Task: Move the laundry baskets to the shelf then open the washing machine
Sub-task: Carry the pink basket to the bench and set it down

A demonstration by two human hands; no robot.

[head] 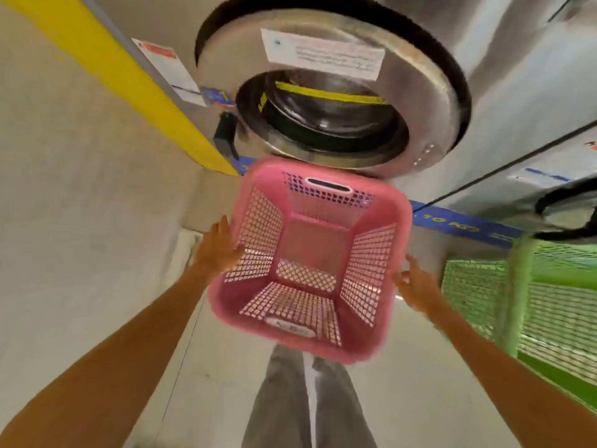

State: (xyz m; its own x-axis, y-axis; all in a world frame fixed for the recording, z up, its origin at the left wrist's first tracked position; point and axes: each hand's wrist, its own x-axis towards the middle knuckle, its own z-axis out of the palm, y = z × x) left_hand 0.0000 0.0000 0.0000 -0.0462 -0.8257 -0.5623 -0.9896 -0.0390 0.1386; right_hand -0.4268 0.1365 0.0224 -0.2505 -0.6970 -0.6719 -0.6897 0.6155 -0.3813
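A pink mesh laundry basket (pixel 310 260) is empty and sits straight in front of me, below the washing machine's round steel door (pixel 329 101). The door looks closed, with a black handle (pixel 226 134) on its left side. My left hand (pixel 218 247) is at the basket's left rim with fingers spread, touching or nearly touching it. Just off the right rim is my right hand (pixel 416 286), also with fingers apart. Neither hand is closed around the basket. A green mesh basket (pixel 523 302) stands to the right.
A grey wall (pixel 80 189) with a yellow stripe (pixel 129 79) runs along the left. A second machine (pixel 565 202) is at the right, above the green basket. My legs in grey trousers (pixel 310 402) stand on the pale floor behind the pink basket.
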